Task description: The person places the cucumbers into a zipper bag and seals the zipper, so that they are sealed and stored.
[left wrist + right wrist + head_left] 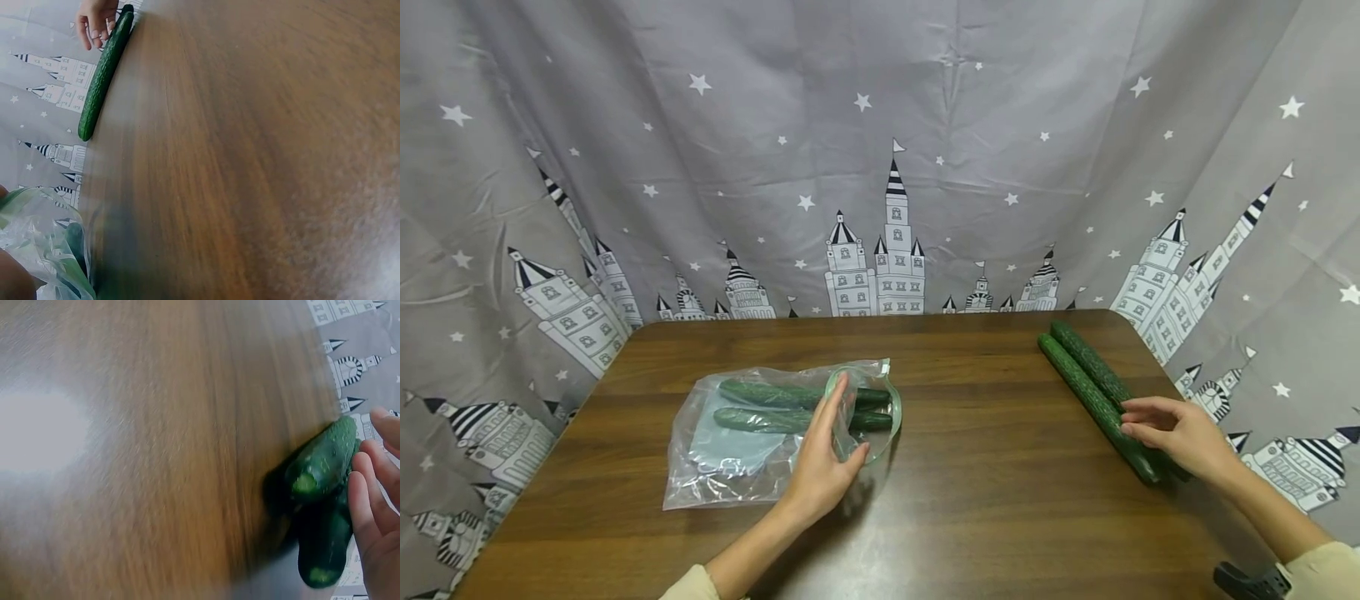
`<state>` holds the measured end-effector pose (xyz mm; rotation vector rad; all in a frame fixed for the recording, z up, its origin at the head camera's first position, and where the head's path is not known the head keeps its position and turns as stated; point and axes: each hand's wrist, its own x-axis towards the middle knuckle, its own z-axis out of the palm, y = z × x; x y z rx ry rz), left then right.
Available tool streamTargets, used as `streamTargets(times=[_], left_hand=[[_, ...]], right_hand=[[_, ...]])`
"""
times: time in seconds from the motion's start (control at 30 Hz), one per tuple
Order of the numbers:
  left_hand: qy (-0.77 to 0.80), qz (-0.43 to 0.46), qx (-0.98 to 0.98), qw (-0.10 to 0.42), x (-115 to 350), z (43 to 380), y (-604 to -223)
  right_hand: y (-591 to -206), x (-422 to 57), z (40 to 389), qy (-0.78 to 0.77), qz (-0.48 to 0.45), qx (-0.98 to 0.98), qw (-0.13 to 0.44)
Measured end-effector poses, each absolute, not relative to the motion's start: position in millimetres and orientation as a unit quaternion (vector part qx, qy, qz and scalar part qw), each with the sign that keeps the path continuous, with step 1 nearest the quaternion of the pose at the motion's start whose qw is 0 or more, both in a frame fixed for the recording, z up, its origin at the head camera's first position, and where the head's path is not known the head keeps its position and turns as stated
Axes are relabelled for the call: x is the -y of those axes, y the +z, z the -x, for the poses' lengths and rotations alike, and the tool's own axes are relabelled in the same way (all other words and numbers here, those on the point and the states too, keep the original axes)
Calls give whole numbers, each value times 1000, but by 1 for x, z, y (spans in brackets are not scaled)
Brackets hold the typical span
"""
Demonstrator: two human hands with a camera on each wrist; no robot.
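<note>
On the left of the table lies a clear zip bag with a pale green rim, its mouth spread toward the right. Two dark green cucumbers lie inside it, side by side. My left hand is at the bag's mouth, fingers extended along the rim and thumb apart from them. Two more cucumbers lie together near the right table edge. Beside their near ends is my right hand, fingers slightly bent and thumb apart. In the right wrist view, its fingertips are close to the cucumbers; contact is unclear.
The brown wooden table fills the space between the bag and the loose cucumbers. A grey curtain with castles and stars hangs behind and around it. A dark strap shows at my right wrist.
</note>
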<state>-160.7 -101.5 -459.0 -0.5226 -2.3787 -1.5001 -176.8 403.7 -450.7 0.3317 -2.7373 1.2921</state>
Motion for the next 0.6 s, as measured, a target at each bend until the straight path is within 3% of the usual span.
streamTargets(times=[0.6], left_hand=[[-516,181,826,140,103,161,-460]], right_hand=[[-450,-426,155,366,-109,920,89]])
